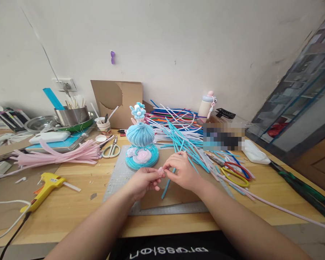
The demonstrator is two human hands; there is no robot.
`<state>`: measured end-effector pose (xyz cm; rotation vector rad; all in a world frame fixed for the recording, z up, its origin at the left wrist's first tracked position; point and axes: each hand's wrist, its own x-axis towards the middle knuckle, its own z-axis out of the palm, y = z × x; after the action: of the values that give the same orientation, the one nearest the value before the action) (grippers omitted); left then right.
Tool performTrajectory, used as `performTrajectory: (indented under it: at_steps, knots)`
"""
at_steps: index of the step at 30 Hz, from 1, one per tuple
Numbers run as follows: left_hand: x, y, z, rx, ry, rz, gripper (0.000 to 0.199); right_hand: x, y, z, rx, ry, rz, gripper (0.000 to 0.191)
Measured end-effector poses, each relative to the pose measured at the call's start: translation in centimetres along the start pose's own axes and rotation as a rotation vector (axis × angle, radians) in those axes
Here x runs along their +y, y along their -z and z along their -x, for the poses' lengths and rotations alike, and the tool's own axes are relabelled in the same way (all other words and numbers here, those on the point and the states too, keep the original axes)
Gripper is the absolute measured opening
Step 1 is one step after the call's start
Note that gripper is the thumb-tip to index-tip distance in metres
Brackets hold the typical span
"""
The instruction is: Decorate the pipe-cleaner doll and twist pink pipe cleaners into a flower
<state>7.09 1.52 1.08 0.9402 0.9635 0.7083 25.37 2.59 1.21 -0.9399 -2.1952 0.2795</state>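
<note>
The left hand (147,180) and right hand (182,171) meet at the fingertips, pinching a small pink piece (160,170) above the cardboard sheet (184,199). The blue figure (140,135) stands formed on its round base (155,163), left and far of the hands; the piece is unattached, its shape obscured by fingers.

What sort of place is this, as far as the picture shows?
Probably a craft workspace, judging by the yellow glue gun, the pale-handled scissors and the bundle of pink fuzzy stems.
</note>
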Motion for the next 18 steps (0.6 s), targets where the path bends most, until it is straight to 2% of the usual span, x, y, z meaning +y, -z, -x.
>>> performTrajectory:
  at_steps: [9, 14, 18]
  knots:
    - [-0.5, -0.1, -0.1, 0.006, -0.046, -0.056, 0.033, -0.6, -0.5, 0.0, 0.031, 0.000, -0.009, 0.011]
    - [-0.5, -0.2, 0.0, 0.001, -0.072, -0.072, 0.035, -1.0, -1.0, 0.1, 0.091, 0.003, 0.018, 0.013]
    - [-0.8, -0.2, -0.1, 0.014, -0.085, -0.100, 0.036, -1.1, -1.8, 0.3, 0.138, -0.050, 0.036, 0.016]
